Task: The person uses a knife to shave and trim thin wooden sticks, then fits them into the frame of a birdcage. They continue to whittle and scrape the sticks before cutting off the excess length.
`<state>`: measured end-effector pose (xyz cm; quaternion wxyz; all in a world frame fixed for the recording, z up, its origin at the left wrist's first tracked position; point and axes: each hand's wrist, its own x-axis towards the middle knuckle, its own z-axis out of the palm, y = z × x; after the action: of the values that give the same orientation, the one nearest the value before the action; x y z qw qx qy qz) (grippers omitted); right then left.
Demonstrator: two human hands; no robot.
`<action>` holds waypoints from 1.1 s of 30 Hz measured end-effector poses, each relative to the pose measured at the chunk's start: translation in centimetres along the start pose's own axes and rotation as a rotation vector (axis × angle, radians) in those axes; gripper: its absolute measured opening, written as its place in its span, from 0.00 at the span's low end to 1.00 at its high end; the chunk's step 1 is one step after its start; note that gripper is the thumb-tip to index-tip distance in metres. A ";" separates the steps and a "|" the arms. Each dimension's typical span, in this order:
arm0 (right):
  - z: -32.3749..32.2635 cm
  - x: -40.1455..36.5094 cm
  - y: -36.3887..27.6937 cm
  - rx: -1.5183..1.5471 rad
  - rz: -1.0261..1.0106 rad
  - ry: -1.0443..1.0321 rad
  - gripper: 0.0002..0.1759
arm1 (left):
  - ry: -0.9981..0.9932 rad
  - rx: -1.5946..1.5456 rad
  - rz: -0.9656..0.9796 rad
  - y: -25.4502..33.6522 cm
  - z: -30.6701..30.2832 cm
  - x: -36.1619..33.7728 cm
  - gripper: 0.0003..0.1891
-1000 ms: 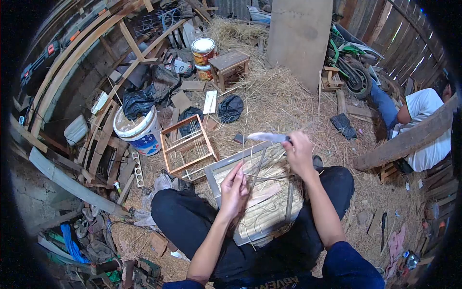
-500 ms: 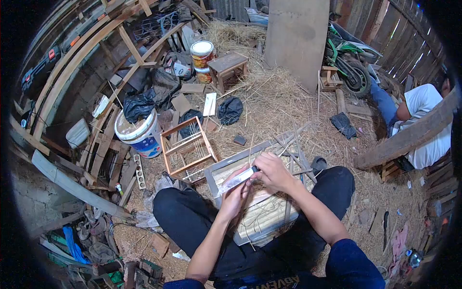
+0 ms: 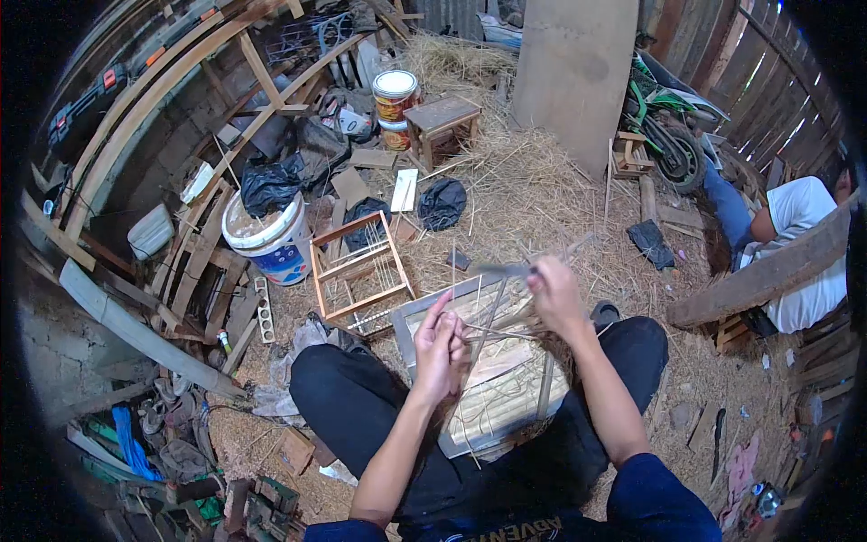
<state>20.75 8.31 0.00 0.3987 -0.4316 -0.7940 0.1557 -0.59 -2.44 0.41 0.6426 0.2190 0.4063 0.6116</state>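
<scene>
My right hand (image 3: 558, 296) is closed around the handle of a knife (image 3: 508, 269), its blade pointing left and smeared by motion. Lower and to the left, my left hand (image 3: 439, 354) has its index finger raised and its other fingers curled in, pinching a thin wooden strip (image 3: 492, 333). Below both hands a framed slatted panel (image 3: 506, 406) lies across my lap, with loose thin strips and fibres scattered on it.
A small wooden frame (image 3: 363, 312) stands left of the panel, near a white bucket (image 3: 271, 244) with a black bag. Farther off are a wooden stool (image 3: 442, 113), stacked paint pails (image 3: 395, 86) and a motorbike (image 3: 673, 149). A person in a white shirt (image 3: 795, 221) sits at right, behind a slanted beam (image 3: 768, 266).
The knife and my right hand have swung up and right, away from my left hand. My left index finger has lifted. The view has shifted slightly.
</scene>
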 end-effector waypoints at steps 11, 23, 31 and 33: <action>3.2 -0.9 -3.6 0.099 -0.312 -0.258 0.20 | -0.015 -0.047 -0.108 -0.8 0.3 -0.4 0.23; 0.6 -0.2 -2.2 -0.021 -0.217 -0.162 0.23 | -0.167 -0.013 -0.143 -1.9 -0.4 -0.9 0.21; -2.8 1.2 2.4 0.015 0.307 0.265 0.28 | -0.250 0.043 -0.152 -2.7 1.6 -1.3 0.22; -2.5 0.8 1.8 0.009 0.285 0.260 0.30 | -0.187 -0.073 -0.130 -2.3 0.9 0.0 0.21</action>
<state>23.41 9.80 0.90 0.4736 -0.5545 -0.6660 0.1571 1.49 -2.64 -0.83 0.7236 0.2247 0.3351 0.5601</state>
